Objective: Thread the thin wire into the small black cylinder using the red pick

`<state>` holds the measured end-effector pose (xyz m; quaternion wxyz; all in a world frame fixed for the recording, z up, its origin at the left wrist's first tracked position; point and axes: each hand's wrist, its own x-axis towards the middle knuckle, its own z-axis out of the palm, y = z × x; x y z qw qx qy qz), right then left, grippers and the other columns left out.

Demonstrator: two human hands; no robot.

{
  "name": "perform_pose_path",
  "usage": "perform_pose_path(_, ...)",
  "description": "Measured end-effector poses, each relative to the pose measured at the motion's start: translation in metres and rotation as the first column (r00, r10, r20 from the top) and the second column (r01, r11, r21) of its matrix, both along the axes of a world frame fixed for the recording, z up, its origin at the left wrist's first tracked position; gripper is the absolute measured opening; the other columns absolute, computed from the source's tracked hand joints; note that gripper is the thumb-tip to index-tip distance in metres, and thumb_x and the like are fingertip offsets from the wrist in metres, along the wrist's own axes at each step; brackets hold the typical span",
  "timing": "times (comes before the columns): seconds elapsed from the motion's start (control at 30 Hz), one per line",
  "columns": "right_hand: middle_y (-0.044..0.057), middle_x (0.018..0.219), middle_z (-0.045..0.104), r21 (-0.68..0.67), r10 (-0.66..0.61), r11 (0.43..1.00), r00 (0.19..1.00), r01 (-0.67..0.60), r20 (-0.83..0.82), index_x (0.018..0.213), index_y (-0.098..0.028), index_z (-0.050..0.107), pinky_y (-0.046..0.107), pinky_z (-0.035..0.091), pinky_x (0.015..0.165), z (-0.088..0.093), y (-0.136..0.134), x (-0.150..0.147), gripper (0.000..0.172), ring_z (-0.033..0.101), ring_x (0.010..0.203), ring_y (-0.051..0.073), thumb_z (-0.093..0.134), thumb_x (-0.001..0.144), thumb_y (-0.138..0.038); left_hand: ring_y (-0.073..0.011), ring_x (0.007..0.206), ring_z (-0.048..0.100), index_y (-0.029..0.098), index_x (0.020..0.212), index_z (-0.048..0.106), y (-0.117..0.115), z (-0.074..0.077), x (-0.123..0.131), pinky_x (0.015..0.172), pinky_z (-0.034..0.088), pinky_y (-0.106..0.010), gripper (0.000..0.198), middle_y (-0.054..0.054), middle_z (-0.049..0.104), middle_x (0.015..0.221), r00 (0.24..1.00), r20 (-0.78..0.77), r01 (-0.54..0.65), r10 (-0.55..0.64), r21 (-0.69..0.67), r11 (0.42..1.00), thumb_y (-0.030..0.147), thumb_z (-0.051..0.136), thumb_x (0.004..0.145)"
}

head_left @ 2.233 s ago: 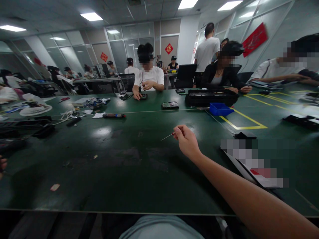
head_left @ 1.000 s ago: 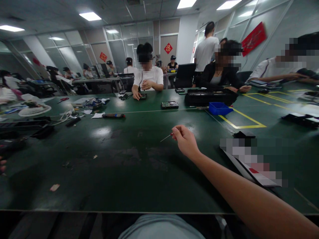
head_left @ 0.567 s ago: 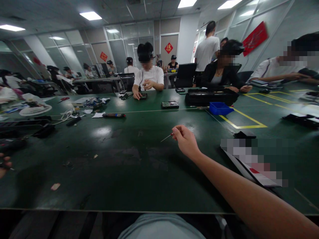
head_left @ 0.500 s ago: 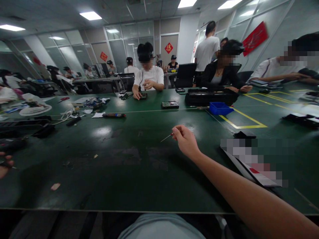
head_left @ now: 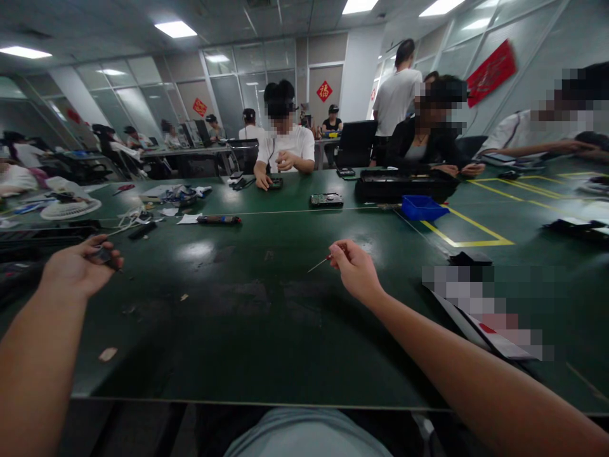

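Note:
My right hand [head_left: 354,270] hovers over the middle of the green table [head_left: 266,317], its fingers pinched on a thin screwdriver [head_left: 320,262] whose metal tip points left. My left hand [head_left: 78,266] is raised at the left over the table, its fingers closed round a small dark object [head_left: 102,255] that I cannot name.
A black flat item [head_left: 469,258] and a white card lie to the right of my right hand. Farther off are a blue bin [head_left: 421,207], a circuit board [head_left: 326,200], a black case [head_left: 404,185], cables and tools at the far left. Other people sit across the table.
My left arm has come up from the left edge into full view, holding the small dark object. My right hand has stayed where it was with the screwdriver.

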<state>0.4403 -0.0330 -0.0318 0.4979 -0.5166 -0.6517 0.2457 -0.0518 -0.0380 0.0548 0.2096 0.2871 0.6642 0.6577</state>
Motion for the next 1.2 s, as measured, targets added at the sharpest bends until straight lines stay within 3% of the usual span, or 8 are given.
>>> perform_pose_path(0.1,0.001,0.071,0.064,0.007,0.005,1.0,1.0,-0.005,0.004,0.089,-0.022,0.06,0.032,0.045,0.065,0.001,-0.002,0.0,0.025,0.062,0.067,0.017,0.048,0.096,-0.042,-0.014,0.063,0.049,0.013,0.083,0.056,0.01,0.008,0.04,0.065,0.043,-0.028,0.02,-0.002,0.052,0.068,0.945,0.217,0.233,-0.244,0.078,0.969,0.002,0.042,0.075)
perform_pose_path(0.4,0.002,0.072,0.064,-0.006,0.034,0.999,0.999,-0.034,0.01,0.091,-0.022,0.061,0.032,0.046,0.065,0.001,-0.005,-0.002,0.026,0.062,0.069,0.018,0.049,0.096,-0.043,-0.0143,0.065,0.051,0.013,0.097,0.058,0.03,0.013,0.172,0.065,0.047,-0.029,0.028,-0.003,0.053,0.072,0.669,0.289,0.635,-0.685,0.257,0.729,0.003,0.044,0.074)
perform_pose_path(0.63,0.001,0.071,0.064,-0.018,0.04,0.999,0.999,-0.04,0.001,0.091,-0.022,0.061,0.032,0.046,0.064,0.002,-0.006,-0.002,0.027,0.062,0.068,0.018,0.048,0.096,-0.045,-0.0158,0.068,0.054,0.011,0.099,0.06,0.005,-0.014,0.263,0.064,0.047,-0.027,0.032,-0.006,0.055,0.078,0.351,0.325,0.894,-0.878,0.163,0.418,0.014,0.048,0.07)
perform_pose_path(0.73,0.0,0.067,0.062,-0.018,0.035,0.999,0.999,-0.035,-0.021,0.09,-0.022,0.06,0.031,0.045,0.062,0.001,-0.007,-0.004,0.029,0.06,0.063,0.017,0.046,0.097,-0.047,-0.0174,0.078,0.055,0.013,0.107,0.058,-0.004,-0.033,0.285,0.075,0.047,-0.031,0.037,-0.006,0.058,0.088,0.301,0.182,0.945,-0.936,0.074,0.319,0.018,0.048,0.072)
perform_pose_path(0.8,-0.001,0.066,0.061,-0.01,0.03,0.999,0.999,-0.031,-0.029,0.091,-0.023,0.059,0.031,0.044,0.062,0.0,-0.005,-0.005,0.028,0.06,0.063,0.017,0.045,0.097,-0.046,-0.018,0.086,0.056,0.016,0.114,0.055,-0.004,-0.046,0.292,0.081,0.046,-0.031,0.046,-0.005,0.058,0.096,0.33,-0.032,0.939,-0.943,-0.096,0.331,0.011,0.052,0.068)
perform_pose_path(0.93,0.0,0.073,0.063,-0.034,0.06,0.998,0.998,-0.061,-0.009,0.098,-0.023,0.059,0.032,0.046,0.067,-0.003,-0.004,-0.007,0.022,0.062,0.07,0.018,0.047,0.096,-0.042,-0.0195,0.092,0.057,0.017,0.112,0.054,0.003,-0.071,0.289,0.084,0.045,-0.033,0.042,-0.006,0.061,0.103,0.363,-0.358,0.776,-0.86,-0.394,0.492,0.002,0.053,0.072)
perform_pose_path(1.0,0.001,0.076,0.065,-0.069,0.093,0.993,0.995,-0.092,0.023,0.102,-0.023,0.059,0.033,0.047,0.069,-0.002,-0.005,-0.008,0.021,0.064,0.073,0.019,0.047,0.096,-0.039,-0.0205,0.096,0.059,0.017,0.11,0.056,0.008,-0.079,0.282,0.086,0.046,-0.034,0.034,-0.007,0.062,0.105,0.367,-0.411,0.729,-0.834,-0.431,0.533,0.006,0.055,0.078)
perform_pose_path(1.2,0.002,0.075,0.068,-0.121,0.126,0.987,0.981,-0.108,0.148,0.089,-0.022,0.065,0.032,0.045,0.066,0.003,-0.009,-0.008,0.026,0.063,0.069,0.018,0.052,0.094,-0.043,-0.022,0.111,0.057,0.02,0.108,0.065,0.021,-0.094,0.269,0.103,0.042,-0.038,0.029,-0.006,0.063,0.116,0.259,-0.581,0.753,-0.772,-0.378,0.538,0.012,0.065,0.081)
